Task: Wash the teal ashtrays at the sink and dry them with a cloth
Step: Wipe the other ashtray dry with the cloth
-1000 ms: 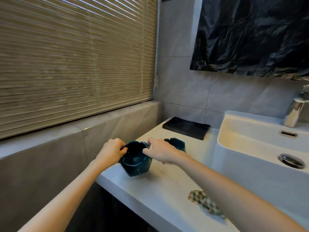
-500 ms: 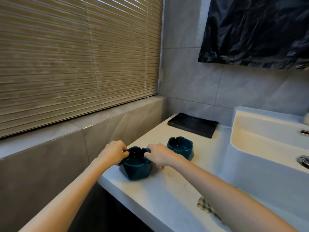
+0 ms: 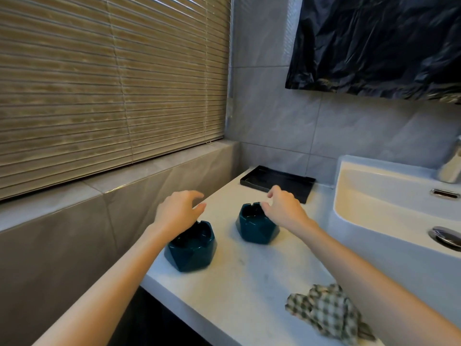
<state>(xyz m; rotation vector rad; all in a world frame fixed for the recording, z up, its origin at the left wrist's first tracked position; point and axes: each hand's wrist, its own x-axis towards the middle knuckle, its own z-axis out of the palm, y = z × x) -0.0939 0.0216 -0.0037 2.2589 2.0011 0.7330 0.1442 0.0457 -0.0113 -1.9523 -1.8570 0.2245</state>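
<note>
left ashtray [image 3: 190, 248], right ashtray [image 3: 257, 227]: lower centre, on worktop [image 3: 249, 283] | left hand [image 3: 178, 211] above, fingers loose, empty | right hand [image 3: 284, 209] at right rim, grip unclear | step: pick-up | next: firm hold, carry to sink [image 3: 374, 245], frame right

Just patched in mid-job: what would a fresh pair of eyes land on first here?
Two glossy teal faceted ashtrays stand apart on the white counter: the nearer ashtray under the left hand, the farther ashtray by the right hand. A crumpled checked cloth lies at the counter's front, next to the white sink.
</note>
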